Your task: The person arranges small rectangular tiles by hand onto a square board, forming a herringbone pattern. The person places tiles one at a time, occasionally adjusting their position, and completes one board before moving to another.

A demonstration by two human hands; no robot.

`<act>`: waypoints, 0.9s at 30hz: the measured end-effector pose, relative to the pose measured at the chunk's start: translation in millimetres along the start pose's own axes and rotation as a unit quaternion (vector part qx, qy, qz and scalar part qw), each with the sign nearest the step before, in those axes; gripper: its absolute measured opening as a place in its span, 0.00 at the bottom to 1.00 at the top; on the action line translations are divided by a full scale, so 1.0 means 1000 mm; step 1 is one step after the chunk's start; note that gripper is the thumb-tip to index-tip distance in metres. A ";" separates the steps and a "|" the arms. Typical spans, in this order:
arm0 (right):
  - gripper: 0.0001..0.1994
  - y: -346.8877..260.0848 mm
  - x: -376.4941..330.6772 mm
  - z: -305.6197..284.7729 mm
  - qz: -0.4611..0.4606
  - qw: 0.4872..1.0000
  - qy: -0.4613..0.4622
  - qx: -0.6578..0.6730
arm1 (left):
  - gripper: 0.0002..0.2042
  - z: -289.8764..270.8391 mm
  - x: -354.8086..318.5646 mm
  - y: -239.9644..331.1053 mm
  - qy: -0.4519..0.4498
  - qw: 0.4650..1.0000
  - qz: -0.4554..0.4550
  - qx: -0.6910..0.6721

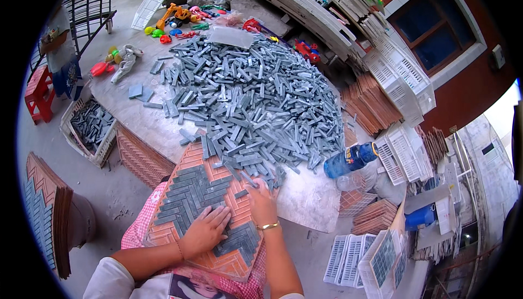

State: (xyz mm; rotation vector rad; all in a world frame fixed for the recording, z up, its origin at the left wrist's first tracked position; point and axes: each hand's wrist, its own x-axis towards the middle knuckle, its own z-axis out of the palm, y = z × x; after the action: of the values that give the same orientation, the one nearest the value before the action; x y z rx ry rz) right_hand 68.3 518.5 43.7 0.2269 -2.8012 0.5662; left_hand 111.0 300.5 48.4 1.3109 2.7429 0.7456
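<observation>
A reddish-brown herringbone mould [159, 237] lies tilted across my lap, its far edge against the heap of tile strips. Grey stone strips [188, 195] fill its upper left part, and a second group [239, 243] fills the lower right. Orange slots show bare between and around them. My left hand [208, 228] rests flat, fingers stretched, over the mould's middle. At the right edge, by the heap, my right hand [262, 203] has its fingertips closed on a grey tile strip [249, 179]. Just beside it a short strip [241, 194] sits on the mould.
A large heap of grey strips [245, 97] covers the table [308, 201]. Toys [171, 18] lie behind it. A blue bottle [351, 160] stands right. Left are a crate of strips [101, 154], stacked moulds [49, 212] and a red stool [38, 95]. White crates [348, 261] stand lower right.
</observation>
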 end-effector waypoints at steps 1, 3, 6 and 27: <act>0.12 0.004 0.003 -0.005 -0.013 1.000 -0.022 -0.003 | 0.32 0.002 -0.001 -0.001 -0.005 0.999 0.009 0.031; 0.11 0.000 0.006 -0.010 -0.034 0.998 -0.044 -0.006 | 0.32 0.005 -0.005 -0.005 0.007 1.000 0.014 0.025; 0.12 -0.016 0.003 -0.019 -0.031 0.999 -0.033 -0.001 | 0.31 0.007 -0.007 -0.007 0.008 1.000 0.013 0.011; 0.09 -0.045 -0.023 -0.001 0.096 0.991 -0.087 0.042 | 0.25 -0.004 0.007 -0.012 0.052 0.997 -0.003 -0.065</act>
State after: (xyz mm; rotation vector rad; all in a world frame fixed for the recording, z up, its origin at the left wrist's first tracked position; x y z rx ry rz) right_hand 99.5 480.3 54.4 0.0226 -2.9923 0.7423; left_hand 97.2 297.4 47.8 1.2726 2.7207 1.0003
